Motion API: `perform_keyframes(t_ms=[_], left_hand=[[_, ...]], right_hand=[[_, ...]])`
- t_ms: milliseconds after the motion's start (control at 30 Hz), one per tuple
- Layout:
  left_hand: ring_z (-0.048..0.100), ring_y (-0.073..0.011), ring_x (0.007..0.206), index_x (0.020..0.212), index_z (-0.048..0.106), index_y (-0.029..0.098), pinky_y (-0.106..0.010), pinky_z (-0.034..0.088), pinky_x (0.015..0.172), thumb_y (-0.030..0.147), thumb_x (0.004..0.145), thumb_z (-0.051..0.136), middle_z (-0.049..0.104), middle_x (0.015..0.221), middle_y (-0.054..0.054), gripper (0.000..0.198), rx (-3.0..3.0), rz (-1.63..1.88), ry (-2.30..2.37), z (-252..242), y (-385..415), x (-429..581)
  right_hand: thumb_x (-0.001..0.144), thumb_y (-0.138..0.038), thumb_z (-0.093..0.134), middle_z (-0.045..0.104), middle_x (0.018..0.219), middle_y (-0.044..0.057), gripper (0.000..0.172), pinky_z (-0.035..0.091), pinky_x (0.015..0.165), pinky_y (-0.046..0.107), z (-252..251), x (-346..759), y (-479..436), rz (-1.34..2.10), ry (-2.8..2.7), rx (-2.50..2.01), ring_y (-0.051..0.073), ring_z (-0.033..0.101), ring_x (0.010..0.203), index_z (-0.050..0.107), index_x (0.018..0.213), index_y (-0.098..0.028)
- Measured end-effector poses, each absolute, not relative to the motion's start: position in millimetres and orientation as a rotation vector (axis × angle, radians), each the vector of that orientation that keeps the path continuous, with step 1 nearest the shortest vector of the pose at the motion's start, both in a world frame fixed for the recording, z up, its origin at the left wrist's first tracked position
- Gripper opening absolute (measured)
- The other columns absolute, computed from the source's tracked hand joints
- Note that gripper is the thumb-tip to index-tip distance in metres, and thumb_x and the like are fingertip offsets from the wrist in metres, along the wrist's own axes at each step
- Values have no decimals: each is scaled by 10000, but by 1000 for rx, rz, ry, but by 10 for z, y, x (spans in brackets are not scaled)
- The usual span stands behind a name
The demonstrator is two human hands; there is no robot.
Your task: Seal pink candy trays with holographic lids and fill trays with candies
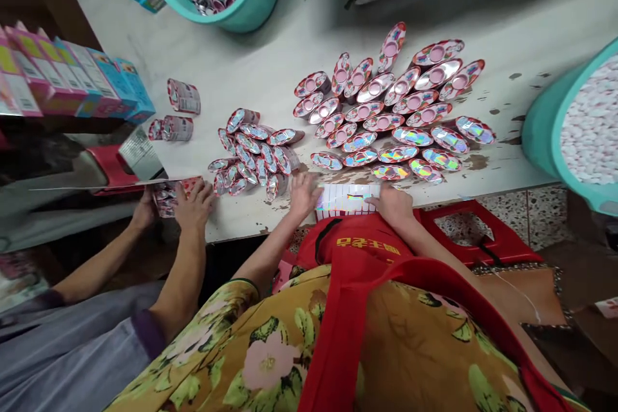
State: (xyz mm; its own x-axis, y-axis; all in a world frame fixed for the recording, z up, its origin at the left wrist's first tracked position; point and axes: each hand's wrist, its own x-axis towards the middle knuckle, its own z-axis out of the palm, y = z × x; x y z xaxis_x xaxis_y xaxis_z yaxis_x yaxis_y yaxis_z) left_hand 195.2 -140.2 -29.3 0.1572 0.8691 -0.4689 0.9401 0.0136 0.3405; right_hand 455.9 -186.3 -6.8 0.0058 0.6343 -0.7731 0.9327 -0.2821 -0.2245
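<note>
Foil cartons (386, 122), seemingly open, beyond stack (345, 199)

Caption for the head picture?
Left hand and right hand touch a shiny box at the table edge, near foil cartons.

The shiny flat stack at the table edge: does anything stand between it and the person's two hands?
Nothing visible does. The left hand touches the stack at its left end, the right hand at its right end. The foil packs lie beyond it.
</note>
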Motion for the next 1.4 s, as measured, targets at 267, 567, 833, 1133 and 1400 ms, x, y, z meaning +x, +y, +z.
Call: perform_keyframes(t_ms=[267, 567, 833, 1133, 1400], left_hand=[[598, -224, 899, 825, 640, 191, -347, 471, 860, 178, 832, 609, 645, 892, -56, 34, 1616, -69, 1520, -371, -1242, 1798], [553, -124, 749, 996, 681, 176, -253, 486, 686, 203, 568, 862, 564, 914, -4, 465, 977, 123, 1589, -348, -1281, 1675], [580, -128, 656, 969, 705, 185, -254, 495, 654, 225, 730, 745, 618, 749, 9, 245, 1045, 326, 1543, -289, -1340, 1720], [608, -315, 1239, 1340, 681, 224, -489, 432, 1017, 218, 1020, 427, 669, 1395, -160, 408, 2201, -163, 1405, -150, -1584, 1643], [649, -298, 1221, 881, 699, 244, -474, 432, 1091, 311, 895, 631, 759, 1173, -131, 96, 1714, 17, 1330, 153, -1902, 1516]], right_hand=[[1033, -247, 483, 642, 1345, 191, 316, 428, 991, 412, 61, 3770, -1516, -1131, 2325, 1669, 306, 553, 1222, 640, 1277, -123], [979, -311, 617, 655, 1361, 165, 363, 469, 999, 396, -168, 3555, -1322, -1344, 2035, 1710, 301, 568, 1278, 651, 1303, -151], [1016, -306, 553, 736, 1240, 103, 270, 462, 1002, 378, -105, 3604, -1251, -1513, 2022, 1689, 268, 660, 1169, 738, 1176, -190], [1029, -316, 468, 758, 1209, 124, 334, 499, 920, 332, -157, 3561, -1200, -1574, 1891, 1692, 264, 691, 1127, 744, 1169, -189], [1045, -302, 440, 756, 1221, 110, 342, 506, 917, 325, -231, 3561, -1185, -1532, 1878, 1711, 259, 696, 1124, 735, 1193, -213]])
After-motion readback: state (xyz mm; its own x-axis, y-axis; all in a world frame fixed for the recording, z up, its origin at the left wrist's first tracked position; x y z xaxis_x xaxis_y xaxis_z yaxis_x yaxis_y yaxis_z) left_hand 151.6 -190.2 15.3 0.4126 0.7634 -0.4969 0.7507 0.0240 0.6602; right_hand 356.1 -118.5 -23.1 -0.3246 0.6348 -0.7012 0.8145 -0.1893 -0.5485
